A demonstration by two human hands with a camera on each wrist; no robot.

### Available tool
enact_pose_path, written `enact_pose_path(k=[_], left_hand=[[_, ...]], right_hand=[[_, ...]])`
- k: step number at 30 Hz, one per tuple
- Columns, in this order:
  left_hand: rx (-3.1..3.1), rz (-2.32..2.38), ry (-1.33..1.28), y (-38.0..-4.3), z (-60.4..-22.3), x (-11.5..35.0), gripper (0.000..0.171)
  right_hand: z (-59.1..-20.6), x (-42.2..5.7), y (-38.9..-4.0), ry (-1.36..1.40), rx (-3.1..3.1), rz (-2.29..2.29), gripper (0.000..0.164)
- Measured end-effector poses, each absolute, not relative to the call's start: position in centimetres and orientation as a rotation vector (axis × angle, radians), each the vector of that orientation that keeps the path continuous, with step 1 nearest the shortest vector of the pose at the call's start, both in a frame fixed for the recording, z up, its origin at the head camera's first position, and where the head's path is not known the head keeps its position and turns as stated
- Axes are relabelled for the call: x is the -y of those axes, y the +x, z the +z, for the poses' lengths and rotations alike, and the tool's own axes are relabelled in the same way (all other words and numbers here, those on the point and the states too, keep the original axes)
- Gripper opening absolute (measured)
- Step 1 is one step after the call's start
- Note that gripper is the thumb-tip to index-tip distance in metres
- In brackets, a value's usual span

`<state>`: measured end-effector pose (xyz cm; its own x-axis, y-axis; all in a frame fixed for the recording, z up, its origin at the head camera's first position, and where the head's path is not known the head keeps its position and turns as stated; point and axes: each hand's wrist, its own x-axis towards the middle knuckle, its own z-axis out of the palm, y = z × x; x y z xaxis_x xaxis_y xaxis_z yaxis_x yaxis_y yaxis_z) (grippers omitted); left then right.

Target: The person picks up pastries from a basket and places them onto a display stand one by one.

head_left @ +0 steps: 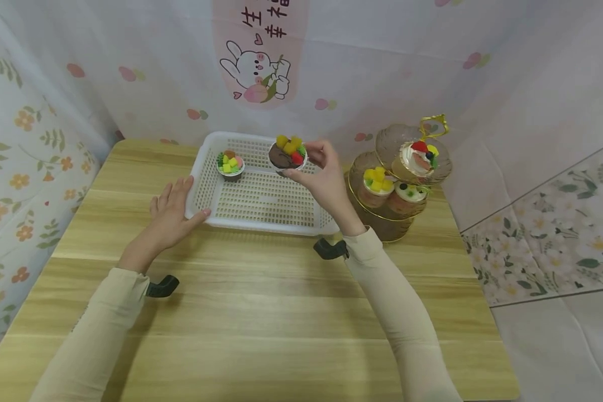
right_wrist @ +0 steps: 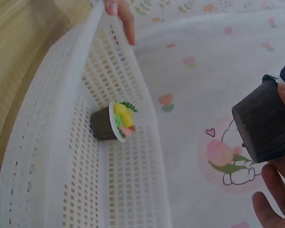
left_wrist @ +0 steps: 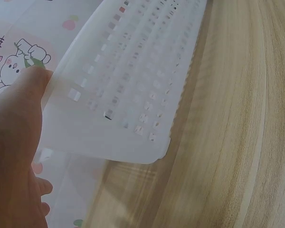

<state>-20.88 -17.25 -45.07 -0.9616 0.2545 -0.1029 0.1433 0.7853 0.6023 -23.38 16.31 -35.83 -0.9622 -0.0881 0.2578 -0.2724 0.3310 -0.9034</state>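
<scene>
My right hand (head_left: 326, 173) pinches a toy chocolate cupcake (head_left: 285, 157) with yellow and red fruit on top, above a white plastic basket (head_left: 261, 226). In the right wrist view the dark cup of this cupcake (right_wrist: 263, 123) is tilted between thumb and fingers. A second cupcake (head_left: 230, 166), topped with yellow, green and pink pieces, stands in the basket's left end. My left hand (head_left: 173, 209) rests on the basket's near left corner, fingers fairly straight along the outside and thumb at the rim. In the left wrist view the hand (left_wrist: 14, 123) touches the basket's wall (left_wrist: 99, 133).
To the basket's right stands a tiered dessert stand (head_left: 359, 184) with gold rims and a gold handle (head_left: 434, 120). A cream-topped dessert (head_left: 416, 158) sits on its upper tier, two dessert cups (head_left: 376, 187) below. A patterned curtain (head_left: 156, 67) hangs behind the wooden table (head_left: 251, 312).
</scene>
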Motion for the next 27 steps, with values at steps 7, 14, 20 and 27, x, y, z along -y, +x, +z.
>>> enact_pose_path(k=[7, 14, 20, 27], left_hand=[[-2.798, 0.929, 0.344, -21.0, -45.5, 16.6, 0.093], [-2.792, 0.928, 0.358, -21.0, -45.3, 16.2, 0.092], [-2.803, 0.93, 0.348, -20.9, -45.1, 16.4, 0.093], [-2.808, 0.918, 0.313, -20.9, -45.2, 16.9, 0.094]], right_hand=[[-36.1, -17.8, -21.5, 0.224, 2.352, 1.672, 0.056], [-36.3, -19.9, -18.4, 0.229, 2.241, 1.584, 0.053], [-37.7, -21.9, -15.5, 0.219, 2.121, 1.532, 0.052], [-39.6, -23.3, -13.0, 0.216, 1.99, 1.532, 0.046]])
